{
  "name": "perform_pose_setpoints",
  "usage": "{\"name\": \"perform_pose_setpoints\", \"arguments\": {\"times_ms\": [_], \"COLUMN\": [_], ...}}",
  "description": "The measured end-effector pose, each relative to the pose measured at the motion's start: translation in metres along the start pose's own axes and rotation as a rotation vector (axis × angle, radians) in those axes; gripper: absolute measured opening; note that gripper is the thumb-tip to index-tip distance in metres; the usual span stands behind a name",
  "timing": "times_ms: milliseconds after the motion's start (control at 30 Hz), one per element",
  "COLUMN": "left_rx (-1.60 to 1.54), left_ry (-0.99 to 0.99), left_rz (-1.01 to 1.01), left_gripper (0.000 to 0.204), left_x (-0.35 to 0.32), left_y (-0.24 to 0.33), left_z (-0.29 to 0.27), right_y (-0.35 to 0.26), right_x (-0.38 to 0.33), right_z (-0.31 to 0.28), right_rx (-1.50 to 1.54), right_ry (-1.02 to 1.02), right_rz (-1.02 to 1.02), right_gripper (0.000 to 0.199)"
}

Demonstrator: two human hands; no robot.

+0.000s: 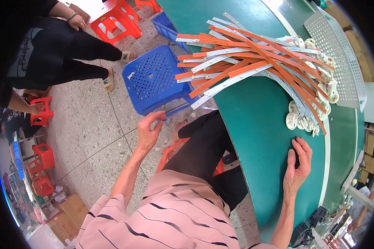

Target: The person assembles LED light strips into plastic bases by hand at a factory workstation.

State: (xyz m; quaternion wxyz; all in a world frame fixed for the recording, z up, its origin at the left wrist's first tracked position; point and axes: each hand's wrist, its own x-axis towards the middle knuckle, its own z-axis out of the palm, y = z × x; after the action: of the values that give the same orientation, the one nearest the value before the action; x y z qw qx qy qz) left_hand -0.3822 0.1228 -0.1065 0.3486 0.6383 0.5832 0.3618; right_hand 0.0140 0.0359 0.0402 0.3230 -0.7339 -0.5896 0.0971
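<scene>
My left hand (pixel 147 132) is held over the floor beside the blue plastic stool (pixel 150 76). Its thumb and fingers curl together in a pinch, and whatever they may hold is too small to make out. On the green table (pixel 274 166) lies my right hand (pixel 298 168), fingers a little bent and apart, nothing in it. Beyond it a crossed pile of long orange and white strips (pixel 241 54) dotted with small yellowish spots reaches over the table's left edge. White round pieces (pixel 292 120) cluster at the strips' right ends, close to my right fingertips.
A perforated grey metal tray (pixel 338 58) stands behind the pile. Left of the table are a blue bin (pixel 168 29) and a red stool (pixel 116 23). A person in black trousers (pixel 75 50) stands at the upper left. Black adapters with cables (pixel 305 232) lie near my right forearm.
</scene>
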Motion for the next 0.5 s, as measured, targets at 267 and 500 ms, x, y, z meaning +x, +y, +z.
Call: {"name": "perform_pose_setpoints", "arguments": {"times_ms": [267, 500], "left_rx": [-0.03, -0.058], "left_ry": [-0.025, -0.077], "left_rz": [-0.004, 0.026], "left_gripper": [0.034, 0.034], "left_x": [0.0, 0.002], "left_y": [-0.005, -0.01], "left_z": [0.008, 0.025], "right_y": [0.0, -0.002], "right_x": [0.0, 0.001], "right_z": [0.0, 0.0], "right_rx": [0.007, 0.059], "right_ry": [0.001, 0.014], "right_rz": [0.003, 0.023], "right_gripper": [0.023, 0.022]}}
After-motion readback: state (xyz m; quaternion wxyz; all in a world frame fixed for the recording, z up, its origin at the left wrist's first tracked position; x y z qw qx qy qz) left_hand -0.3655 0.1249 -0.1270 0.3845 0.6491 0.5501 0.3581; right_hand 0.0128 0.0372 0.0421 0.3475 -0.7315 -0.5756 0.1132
